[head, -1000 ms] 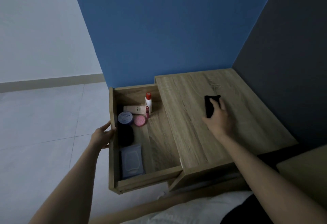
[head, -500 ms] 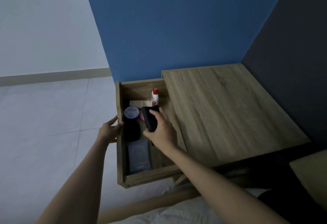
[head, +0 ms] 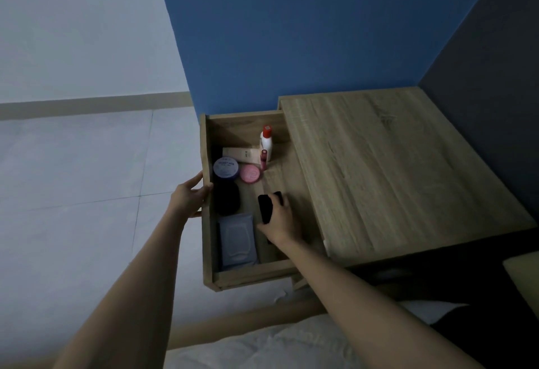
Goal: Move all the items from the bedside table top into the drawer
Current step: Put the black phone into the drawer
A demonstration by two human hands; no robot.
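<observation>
Blue wall [head: 291,33], wood-grain table top [head: 393,179], red-capped white bottle [head: 266,144], pink jar [head: 250,173]

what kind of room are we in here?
Most likely a bedroom: a wooden bedside table in the corner, its open drawer holding a lotion bottle and a pink jar, and white bedding along the bottom edge.

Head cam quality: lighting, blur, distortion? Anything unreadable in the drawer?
Head view: dim and bluish, no glare. The black item in the right hand and the dark round thing beside it lose detail in the shadowed drawer. The label on the purple jar is too soft to read. The wall edges lean, wide-angle. The left hand looks sharp.
</observation>
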